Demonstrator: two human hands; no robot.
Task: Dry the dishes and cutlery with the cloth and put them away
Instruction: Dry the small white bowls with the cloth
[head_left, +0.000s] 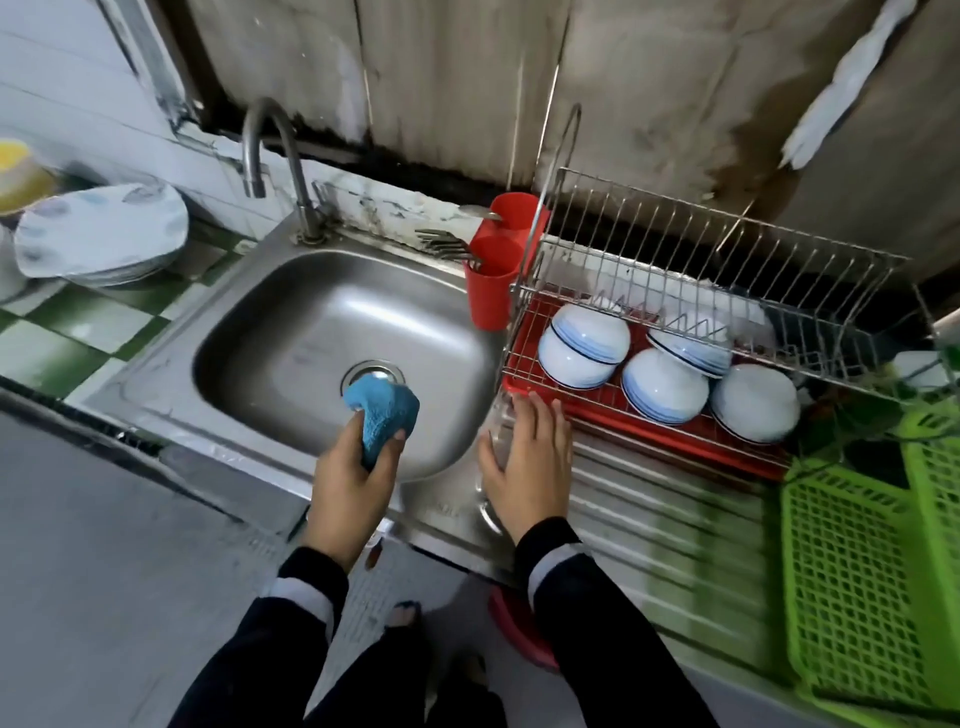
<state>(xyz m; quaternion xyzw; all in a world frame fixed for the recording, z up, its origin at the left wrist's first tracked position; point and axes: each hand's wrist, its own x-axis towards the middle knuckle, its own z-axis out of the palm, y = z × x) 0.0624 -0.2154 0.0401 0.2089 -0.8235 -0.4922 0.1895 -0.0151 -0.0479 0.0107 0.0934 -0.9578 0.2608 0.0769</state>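
My left hand (353, 478) grips a bunched blue cloth (384, 410) over the steel sink (291, 322), near the drain. My right hand (535, 467) is over the sink's right rim, with fingers and thumb round a clear glass (496, 431) that is blurred and hard to make out. Just beyond it, several white bowls with blue rims (665, 395) lie upside down in a wire dish rack (727, 249) on a red tray. A red cutlery holder (493, 291) on the rack's left end holds forks (441, 244) and a spoon (478, 210).
A stack of patterned plates (104, 228) sits on the green-checked counter at the far left. The faucet (280, 150) arches over the sink's back. A green plastic basket (852, 582) stands on the ribbed drainboard at the right.
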